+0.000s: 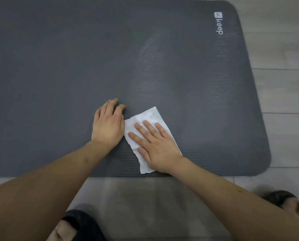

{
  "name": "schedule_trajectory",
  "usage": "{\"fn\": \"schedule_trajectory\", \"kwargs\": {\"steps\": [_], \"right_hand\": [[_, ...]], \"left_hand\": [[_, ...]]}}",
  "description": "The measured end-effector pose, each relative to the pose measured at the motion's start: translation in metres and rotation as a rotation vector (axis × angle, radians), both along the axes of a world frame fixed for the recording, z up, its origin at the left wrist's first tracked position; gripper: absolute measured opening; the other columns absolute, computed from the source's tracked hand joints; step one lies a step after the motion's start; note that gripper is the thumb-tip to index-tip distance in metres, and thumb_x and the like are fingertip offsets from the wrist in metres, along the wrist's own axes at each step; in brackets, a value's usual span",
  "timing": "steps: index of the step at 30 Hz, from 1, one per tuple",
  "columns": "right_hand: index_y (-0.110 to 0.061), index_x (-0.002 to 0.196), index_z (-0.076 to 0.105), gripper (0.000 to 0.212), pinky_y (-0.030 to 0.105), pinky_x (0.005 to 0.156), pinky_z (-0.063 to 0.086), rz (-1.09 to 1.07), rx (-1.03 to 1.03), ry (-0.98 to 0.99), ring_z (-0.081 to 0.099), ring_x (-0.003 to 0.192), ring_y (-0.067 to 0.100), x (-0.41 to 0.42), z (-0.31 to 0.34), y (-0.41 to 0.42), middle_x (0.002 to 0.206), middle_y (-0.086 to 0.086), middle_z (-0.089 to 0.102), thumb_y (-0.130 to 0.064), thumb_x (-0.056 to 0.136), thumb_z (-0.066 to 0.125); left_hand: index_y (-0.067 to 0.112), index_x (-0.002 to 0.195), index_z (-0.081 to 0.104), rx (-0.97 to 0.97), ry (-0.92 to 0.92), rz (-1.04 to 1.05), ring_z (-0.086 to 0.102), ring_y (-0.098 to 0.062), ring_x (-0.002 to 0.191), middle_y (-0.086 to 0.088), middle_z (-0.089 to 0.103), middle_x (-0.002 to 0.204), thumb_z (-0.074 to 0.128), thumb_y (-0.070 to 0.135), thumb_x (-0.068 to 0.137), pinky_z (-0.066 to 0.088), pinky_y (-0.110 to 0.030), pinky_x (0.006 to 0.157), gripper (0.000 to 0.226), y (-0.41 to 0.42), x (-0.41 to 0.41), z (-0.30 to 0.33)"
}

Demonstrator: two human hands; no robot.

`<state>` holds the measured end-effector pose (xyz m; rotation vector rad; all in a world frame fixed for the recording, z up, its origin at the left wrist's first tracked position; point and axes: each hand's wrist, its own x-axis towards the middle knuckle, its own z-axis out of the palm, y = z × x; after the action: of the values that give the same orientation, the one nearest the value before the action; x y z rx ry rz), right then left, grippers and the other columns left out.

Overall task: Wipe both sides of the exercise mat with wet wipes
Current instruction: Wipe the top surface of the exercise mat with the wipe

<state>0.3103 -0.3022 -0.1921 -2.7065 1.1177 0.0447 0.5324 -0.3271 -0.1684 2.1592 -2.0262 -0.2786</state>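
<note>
Head view: grey exercise mat [75, 75], flat on tiled floor [284, 94], logo side up. Right hand [155, 145], fingers straight and slightly spread, pressing white wet wipe [150, 117] near front edge. Left hand [108, 124], fingers together, flat on mat, bracing. Step judged: wiping first side. Next: sweeping onto the dry-looking stretch leftward; underside not yet reached.
</note>
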Motion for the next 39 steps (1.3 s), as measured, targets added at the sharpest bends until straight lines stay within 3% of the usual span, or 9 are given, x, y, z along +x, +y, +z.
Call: {"fn": "schedule_trajectory", "kwargs": {"steps": [5, 10, 13, 16, 28, 39], "right_hand": [[-0.035, 0.164, 0.020, 0.056, 0.053, 0.127, 0.013, -0.401, -0.033, 0.037, 0.003, 0.160, 0.022, -0.111, 0.000, -0.005, 0.173, -0.004, 0.009, -0.043, 0.110, 0.030], [-0.040, 0.164, 0.009, 0.057, 0.049, 0.129, 0.005, -0.897, 0.021, 0.086, -0.004, 0.160, 0.019, -0.211, 0.002, 0.003, 0.174, -0.006, 0.002, -0.047, 0.108, 0.020], [-0.038, 0.165, 0.009, 0.059, 0.051, 0.128, 0.006, -1.120, 0.042, 0.093, -0.002, 0.160, 0.022, -0.244, 0.003, 0.020, 0.174, -0.003, 0.002, -0.048, 0.107, 0.016], [-0.034, 0.165, 0.008, 0.061, 0.052, 0.128, 0.005, -1.214, 0.054, 0.084, -0.003, 0.160, 0.026, -0.242, 0.004, 0.036, 0.174, 0.001, 0.001, -0.048, 0.106, 0.016], [-0.024, 0.166, 0.001, 0.065, 0.056, 0.127, 0.007, -0.650, 0.030, 0.143, -0.013, 0.159, 0.031, -0.071, 0.008, 0.036, 0.173, 0.007, -0.009, -0.046, 0.109, 0.023], [-0.028, 0.166, 0.004, 0.063, 0.058, 0.126, 0.005, -0.175, 0.047, 0.082, -0.014, 0.158, 0.033, 0.033, 0.001, 0.006, 0.174, 0.004, -0.006, -0.048, 0.109, 0.019]], "left_hand": [[0.016, 0.138, 0.053, -0.010, 0.044, -0.279, 0.034, -0.031, 0.145, -0.010, 0.040, 0.155, 0.044, 0.021, 0.102, 0.028, -0.050, 0.119, 0.037, -0.043, -0.089, -0.003], [0.016, 0.138, 0.051, -0.041, 0.089, -0.503, 0.034, -0.031, 0.145, -0.010, 0.039, 0.155, 0.044, 0.023, 0.101, 0.028, -0.052, 0.118, 0.038, -0.072, -0.168, 0.000], [0.016, 0.137, 0.052, -0.040, 0.087, -0.546, 0.033, -0.031, 0.145, -0.011, 0.040, 0.155, 0.046, 0.023, 0.101, 0.029, -0.052, 0.118, 0.038, -0.076, -0.189, -0.002], [0.017, 0.138, 0.052, -0.025, 0.072, -0.546, 0.031, -0.032, 0.147, -0.011, 0.040, 0.155, 0.046, 0.024, 0.101, 0.027, -0.051, 0.119, 0.038, -0.075, -0.190, -0.009], [0.017, 0.141, 0.051, 0.015, -0.072, -0.447, 0.026, -0.030, 0.150, -0.010, 0.035, 0.159, 0.046, 0.021, 0.102, 0.021, -0.051, 0.123, 0.040, -0.044, -0.060, -0.004], [0.021, 0.155, 0.038, 0.106, -0.098, -0.004, 0.020, -0.028, 0.154, -0.010, 0.026, 0.165, 0.036, 0.034, 0.107, 0.019, -0.049, 0.125, 0.049, 0.042, 0.067, -0.001]]}}
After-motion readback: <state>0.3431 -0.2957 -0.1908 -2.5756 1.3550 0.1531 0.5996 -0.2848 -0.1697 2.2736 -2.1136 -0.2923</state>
